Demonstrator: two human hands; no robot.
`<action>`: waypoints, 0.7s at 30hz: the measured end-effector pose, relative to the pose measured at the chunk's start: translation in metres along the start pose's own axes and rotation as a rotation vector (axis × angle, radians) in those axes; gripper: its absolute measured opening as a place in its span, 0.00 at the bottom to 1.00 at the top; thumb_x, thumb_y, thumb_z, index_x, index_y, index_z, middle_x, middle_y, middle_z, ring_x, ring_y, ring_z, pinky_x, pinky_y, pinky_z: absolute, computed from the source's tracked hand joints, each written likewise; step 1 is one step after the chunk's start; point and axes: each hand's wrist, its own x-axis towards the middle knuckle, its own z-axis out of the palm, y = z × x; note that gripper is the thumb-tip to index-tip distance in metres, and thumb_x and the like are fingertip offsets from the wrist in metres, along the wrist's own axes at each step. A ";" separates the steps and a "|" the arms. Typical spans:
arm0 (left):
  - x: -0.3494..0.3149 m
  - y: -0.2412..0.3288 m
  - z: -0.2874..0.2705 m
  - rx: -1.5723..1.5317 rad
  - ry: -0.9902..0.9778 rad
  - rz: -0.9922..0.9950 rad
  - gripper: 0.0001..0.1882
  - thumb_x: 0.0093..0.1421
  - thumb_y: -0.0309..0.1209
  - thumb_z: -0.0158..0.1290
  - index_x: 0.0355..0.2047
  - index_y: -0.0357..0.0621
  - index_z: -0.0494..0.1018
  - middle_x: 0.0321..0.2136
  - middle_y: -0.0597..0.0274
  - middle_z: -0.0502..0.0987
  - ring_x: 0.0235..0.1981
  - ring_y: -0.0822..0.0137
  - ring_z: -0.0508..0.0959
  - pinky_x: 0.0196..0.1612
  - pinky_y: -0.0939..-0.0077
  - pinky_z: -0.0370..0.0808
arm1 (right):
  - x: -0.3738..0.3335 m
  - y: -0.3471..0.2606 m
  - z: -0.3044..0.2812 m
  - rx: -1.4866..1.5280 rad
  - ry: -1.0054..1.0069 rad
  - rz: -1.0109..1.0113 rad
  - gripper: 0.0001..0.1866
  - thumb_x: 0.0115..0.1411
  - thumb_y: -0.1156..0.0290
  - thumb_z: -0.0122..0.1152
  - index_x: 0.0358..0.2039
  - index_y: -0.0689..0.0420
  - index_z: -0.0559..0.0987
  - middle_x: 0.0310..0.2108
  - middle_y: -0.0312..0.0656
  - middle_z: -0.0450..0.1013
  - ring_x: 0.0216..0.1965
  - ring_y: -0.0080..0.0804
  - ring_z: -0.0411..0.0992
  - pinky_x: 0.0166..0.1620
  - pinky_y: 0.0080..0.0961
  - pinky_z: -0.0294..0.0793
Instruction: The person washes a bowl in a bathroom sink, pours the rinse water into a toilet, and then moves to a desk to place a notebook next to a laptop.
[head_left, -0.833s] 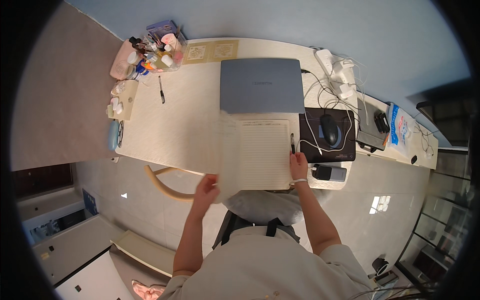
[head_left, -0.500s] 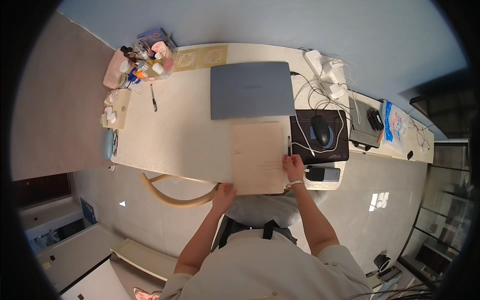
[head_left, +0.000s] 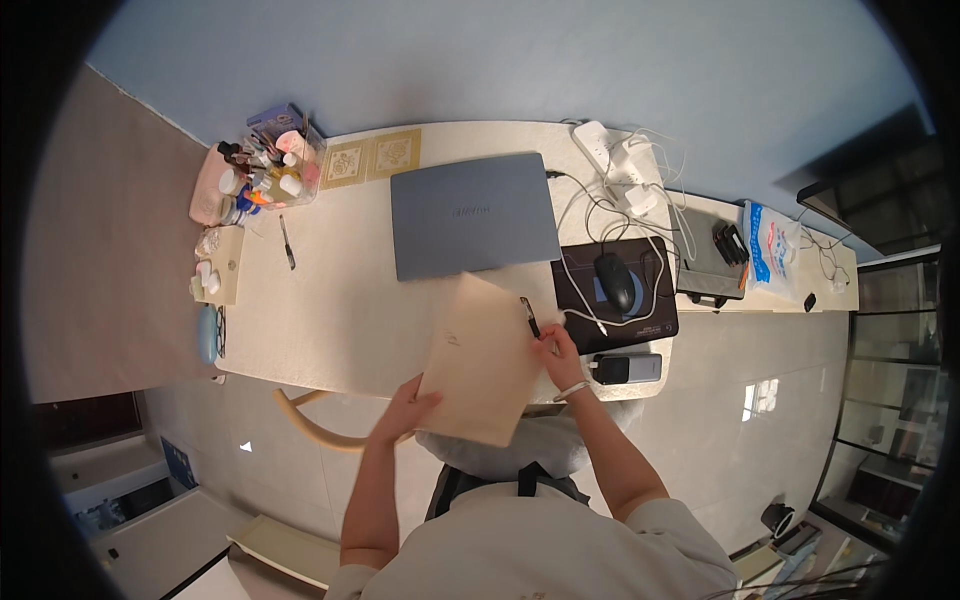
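Note:
A thin beige notebook or folder (head_left: 478, 370) is tilted at the near edge of the desk, its lower part over my lap. Along its left edge, my left hand (head_left: 408, 408) grips it with the thumb on top. My right hand (head_left: 556, 352) is closed at the right edge, with a black pen (head_left: 529, 316) sticking out past the fingers over the cover. Whether those fingers also pinch the notebook I cannot tell. Just beyond lies a closed grey laptop (head_left: 475, 215).
Right of the notebook are a dark mouse pad (head_left: 640, 328), a black mouse (head_left: 615, 283), a power bank (head_left: 628, 368) and tangled white cables. A power strip (head_left: 592, 146) lies behind. Another pen (head_left: 288, 243) and a bin of cosmetics (head_left: 305, 175) are at left. A wooden chair arm (head_left: 310, 420) curves below.
The notebook has turned and come toward me, its lower end now off the desk. The pen has moved left with my right hand. My left hand has shifted left and nearer.

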 end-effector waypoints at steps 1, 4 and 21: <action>-0.001 0.021 -0.011 0.076 -0.066 -0.014 0.21 0.53 0.29 0.50 0.48 0.35 0.64 0.41 0.63 0.70 0.41 0.73 0.68 0.45 0.77 0.65 | 0.005 -0.010 -0.006 0.104 -0.083 0.045 0.08 0.50 0.73 0.57 0.30 0.56 0.69 0.27 0.34 0.64 0.37 0.21 0.64 0.37 0.19 0.66; 0.009 0.075 -0.035 0.216 -0.199 -0.034 0.21 0.52 0.27 0.51 0.48 0.36 0.64 0.41 0.64 0.70 0.41 0.75 0.67 0.45 0.79 0.65 | 0.022 -0.027 -0.023 0.310 -0.245 0.100 0.08 0.50 0.74 0.58 0.30 0.56 0.68 0.28 0.32 0.64 0.38 0.20 0.63 0.38 0.17 0.64; 0.213 0.083 -0.058 0.826 0.764 0.511 0.33 0.46 0.35 0.58 0.52 0.42 0.60 0.51 0.38 0.58 0.52 0.46 0.60 0.53 0.63 0.59 | 0.177 -0.027 0.012 -0.048 0.433 0.012 0.09 0.47 0.79 0.56 0.25 0.57 0.65 0.16 0.32 0.63 0.18 0.17 0.59 0.23 0.16 0.61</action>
